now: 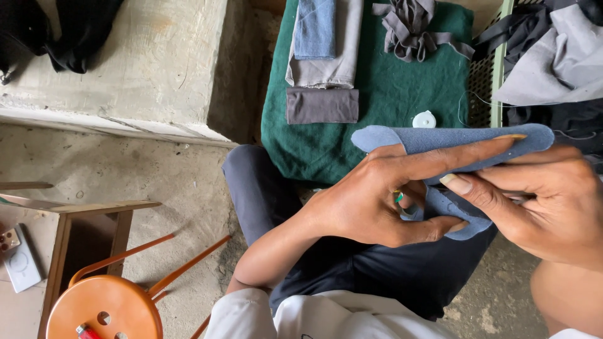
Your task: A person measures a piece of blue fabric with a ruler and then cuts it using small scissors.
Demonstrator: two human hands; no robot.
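Blue fabric strip [452,139] is held just below the green cloth [377,94], folded between both hands: the left hand [377,201] pinches its lower fold, the right hand [540,201] grips its right part. I think the fold can slip open if the pinching loosens.

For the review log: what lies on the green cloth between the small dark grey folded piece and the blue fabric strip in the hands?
In the head view, bare green cloth, except a small white disc just above the blue fabric strip.
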